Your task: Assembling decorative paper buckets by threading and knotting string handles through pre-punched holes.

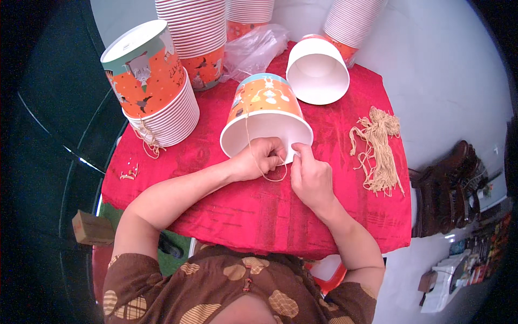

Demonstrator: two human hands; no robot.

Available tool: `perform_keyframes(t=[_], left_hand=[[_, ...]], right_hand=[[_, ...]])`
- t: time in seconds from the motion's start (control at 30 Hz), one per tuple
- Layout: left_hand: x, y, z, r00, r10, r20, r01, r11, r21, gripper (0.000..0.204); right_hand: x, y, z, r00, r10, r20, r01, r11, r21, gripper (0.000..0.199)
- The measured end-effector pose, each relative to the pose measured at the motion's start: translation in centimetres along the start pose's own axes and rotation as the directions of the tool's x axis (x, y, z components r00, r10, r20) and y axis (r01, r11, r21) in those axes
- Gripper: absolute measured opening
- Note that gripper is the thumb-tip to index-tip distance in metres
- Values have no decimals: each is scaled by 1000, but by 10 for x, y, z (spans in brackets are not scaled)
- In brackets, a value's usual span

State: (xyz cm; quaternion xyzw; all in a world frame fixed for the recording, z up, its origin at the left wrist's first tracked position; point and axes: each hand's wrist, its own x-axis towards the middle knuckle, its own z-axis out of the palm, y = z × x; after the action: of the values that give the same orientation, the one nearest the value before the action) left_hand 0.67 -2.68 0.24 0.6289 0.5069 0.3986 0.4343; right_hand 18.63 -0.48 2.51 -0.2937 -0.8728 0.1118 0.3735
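An orange paper bucket [259,102] with a white inside lies on its side in front of me, its mouth toward me. A thin tan string [247,129] hangs from its side and loops below the rim. My left hand [260,157] is closed at the mouth, with the string pinched in its fingers. Beside it, my right hand [313,175] is closed at the right part of the rim, thumb and forefinger together. What the right fingertips hold is too small to make out.
A bundle of tan strings [377,146] lies on the red tablecloth [345,216] at the right. Behind stand a white bucket [318,73] on its side, a tall bucket stack [191,32] and a clear plastic bag [253,51]. A shorter stack [162,113] with strings stands left.
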Motion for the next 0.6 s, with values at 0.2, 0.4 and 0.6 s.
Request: perform_keyframes(t=[0.2, 0.4, 0.6], left_hand=[[-2, -3, 0, 999, 46, -10, -46, 999, -3, 2], [-2, -4, 0, 998, 58, -2, -58, 998, 35, 3], [-1, -4, 1, 994, 102, -37, -98, 989, 109, 6]], right_hand=[[-3, 13, 11, 989, 72, 128, -65, 996, -64, 29], [-3, 18, 17, 987, 61, 147, -62, 998, 4, 20], [-3, 23, 19, 989, 79, 129, -82, 996, 22, 7]])
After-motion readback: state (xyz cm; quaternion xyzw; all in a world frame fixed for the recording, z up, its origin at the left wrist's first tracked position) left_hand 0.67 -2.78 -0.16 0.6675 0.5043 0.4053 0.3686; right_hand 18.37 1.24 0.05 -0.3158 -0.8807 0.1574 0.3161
